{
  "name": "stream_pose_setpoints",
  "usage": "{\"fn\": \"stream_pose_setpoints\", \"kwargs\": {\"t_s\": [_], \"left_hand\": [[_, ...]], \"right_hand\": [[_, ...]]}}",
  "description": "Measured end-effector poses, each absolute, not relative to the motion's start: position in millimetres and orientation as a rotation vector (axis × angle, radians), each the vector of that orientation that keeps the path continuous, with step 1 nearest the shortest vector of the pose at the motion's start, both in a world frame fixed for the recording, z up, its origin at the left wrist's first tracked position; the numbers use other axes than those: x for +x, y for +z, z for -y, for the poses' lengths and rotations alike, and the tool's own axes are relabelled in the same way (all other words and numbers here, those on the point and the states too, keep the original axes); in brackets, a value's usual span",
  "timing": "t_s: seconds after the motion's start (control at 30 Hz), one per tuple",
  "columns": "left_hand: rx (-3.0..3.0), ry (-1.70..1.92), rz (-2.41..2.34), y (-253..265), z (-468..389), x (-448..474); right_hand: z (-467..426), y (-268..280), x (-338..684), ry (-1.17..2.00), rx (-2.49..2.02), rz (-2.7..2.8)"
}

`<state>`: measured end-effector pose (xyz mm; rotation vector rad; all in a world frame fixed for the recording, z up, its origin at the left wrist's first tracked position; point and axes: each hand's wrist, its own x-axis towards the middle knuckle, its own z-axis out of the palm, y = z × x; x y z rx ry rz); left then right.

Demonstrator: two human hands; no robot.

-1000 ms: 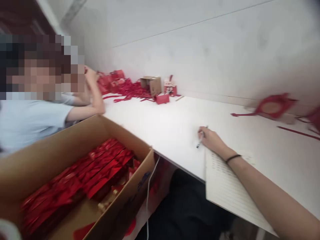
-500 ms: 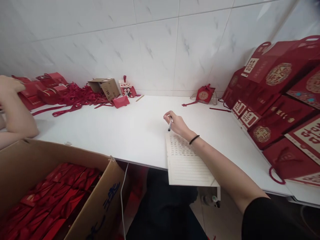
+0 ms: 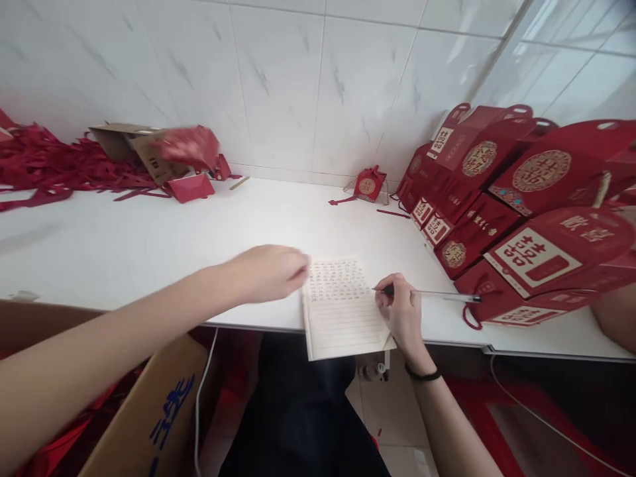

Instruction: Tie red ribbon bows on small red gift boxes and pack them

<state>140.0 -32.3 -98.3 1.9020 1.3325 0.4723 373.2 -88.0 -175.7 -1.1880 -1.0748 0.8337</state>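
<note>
My right hand (image 3: 401, 311), with a black band at its wrist, is closed around a pen (image 3: 442, 295). The pen lies nearly level, its tip at the right side of the written rows on an open lined notebook (image 3: 348, 328). The notebook juts over the table's front edge. From the left, my left hand (image 3: 275, 271) reaches to the notebook's upper left edge. It is slightly blurred, its fingers curled in, and anything inside them is hidden.
Red gift boxes (image 3: 534, 258) are stacked at right, beside another person's arm (image 3: 616, 318). A small red box (image 3: 368, 184) stands by the wall. A blurred red object (image 3: 191, 146) shows before a cardboard box (image 3: 149, 156). A larger carton (image 3: 163, 404) stands lower left.
The view has turned right. My right hand has come down onto the notebook's right side with the pen. My left hand has come in from the left. A blurred red object has appeared near the cardboard box.
</note>
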Motion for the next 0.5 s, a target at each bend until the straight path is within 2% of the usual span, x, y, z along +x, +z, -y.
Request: {"fn": "stream_pose_setpoints", "kwargs": {"t_s": [0.1,0.17,0.33,0.5], "left_hand": [[2.485,0.236,-1.06,-101.7,-2.1,208.2],[2.482,0.154,-0.959,-115.8,-24.7,237.5],[2.239,0.261,-0.812,-154.9,-50.0,243.5],[2.333,0.244,-0.873,-156.9,-46.1,241.1]], "right_hand": [[83.4,-174.4,371.8,0.887,-1.223,0.979],[80.7,-173.5,375.0,0.926,-1.258,0.964],[78.1,-175.4,386.8,0.829,-1.465,1.216],[78.8,-174.5,385.2,0.768,-1.5,1.19]]}}
